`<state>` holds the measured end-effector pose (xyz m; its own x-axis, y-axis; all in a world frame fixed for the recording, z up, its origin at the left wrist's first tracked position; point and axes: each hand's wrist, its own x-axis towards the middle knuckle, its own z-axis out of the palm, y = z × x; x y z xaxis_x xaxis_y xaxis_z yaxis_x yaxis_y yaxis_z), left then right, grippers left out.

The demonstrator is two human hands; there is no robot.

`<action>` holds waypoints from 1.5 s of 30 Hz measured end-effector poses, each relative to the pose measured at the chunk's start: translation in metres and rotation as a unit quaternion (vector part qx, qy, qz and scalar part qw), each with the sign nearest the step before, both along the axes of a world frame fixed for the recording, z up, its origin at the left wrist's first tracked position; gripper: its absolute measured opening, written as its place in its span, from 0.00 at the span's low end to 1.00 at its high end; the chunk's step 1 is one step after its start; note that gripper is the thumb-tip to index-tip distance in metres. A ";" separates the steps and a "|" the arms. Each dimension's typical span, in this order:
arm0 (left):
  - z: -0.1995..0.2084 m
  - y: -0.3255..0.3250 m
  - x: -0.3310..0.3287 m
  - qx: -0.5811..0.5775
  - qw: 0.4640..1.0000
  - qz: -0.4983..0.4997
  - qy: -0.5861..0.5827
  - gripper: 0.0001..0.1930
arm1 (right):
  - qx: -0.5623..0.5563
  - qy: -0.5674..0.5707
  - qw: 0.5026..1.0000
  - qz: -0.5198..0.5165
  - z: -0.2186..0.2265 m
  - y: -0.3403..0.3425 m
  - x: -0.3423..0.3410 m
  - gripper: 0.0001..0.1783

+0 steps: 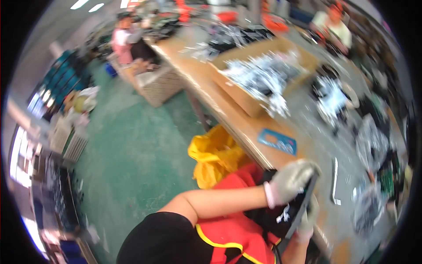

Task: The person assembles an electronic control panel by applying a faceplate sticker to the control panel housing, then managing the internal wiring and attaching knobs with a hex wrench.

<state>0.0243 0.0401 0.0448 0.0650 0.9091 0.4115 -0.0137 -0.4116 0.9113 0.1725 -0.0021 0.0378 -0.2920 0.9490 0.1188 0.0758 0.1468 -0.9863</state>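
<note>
My left hand (pixel 292 180), in a pale work glove, grips the upper end of a flat dark-grey panel (pixel 303 207) seen nearly edge-on. On the panel's far side my right hand (pixel 310 218), also gloved, grips it lower down; its fingers are partly hidden. Motion blur hides what kind of part the panel is. Just below my left wrist lies something black (pixel 272 215) with small white pieces (pixel 283 214) on it, close against my red apron (pixel 239 233) with yellow trim. A blue card (pixel 278 141) rests on the table beyond my left hand.
The long table (pixel 237 127) carries an open carton (pixel 250 103) of silvery packets, clear plastic bags (pixel 371 143) and a thin white strip (pixel 335 181). A yellow bag (pixel 213 154) stands beside the table edge. Crates (pixel 160 86) and two other people are farther off.
</note>
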 end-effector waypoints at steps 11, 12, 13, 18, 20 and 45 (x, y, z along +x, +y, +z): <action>-0.045 -0.025 -0.005 -0.186 0.888 -0.113 -0.404 0.17 | 0.089 -0.084 0.988 0.097 0.014 -0.002 -0.025 0.24; -0.045 -0.025 -0.005 -0.185 0.889 -0.116 -0.403 0.17 | 0.091 -0.083 0.988 0.095 0.017 -0.002 -0.026 0.24; -0.044 -0.026 -0.003 -0.190 0.884 -0.095 -0.416 0.18 | 0.070 -0.118 0.985 0.101 0.023 -0.005 -0.026 0.19; -0.061 -0.038 0.002 -0.179 0.858 -0.130 -0.463 0.21 | 0.142 -0.161 0.973 0.089 0.026 -0.019 -0.033 0.13; -0.069 -0.039 -0.001 -0.227 0.845 -0.138 -0.465 0.21 | 0.131 -0.157 0.976 0.079 0.025 -0.022 -0.035 0.12; -0.136 -0.025 -0.006 -0.164 0.698 -0.372 -0.590 0.10 | 0.179 -0.350 0.920 0.008 0.010 -0.027 -0.061 0.10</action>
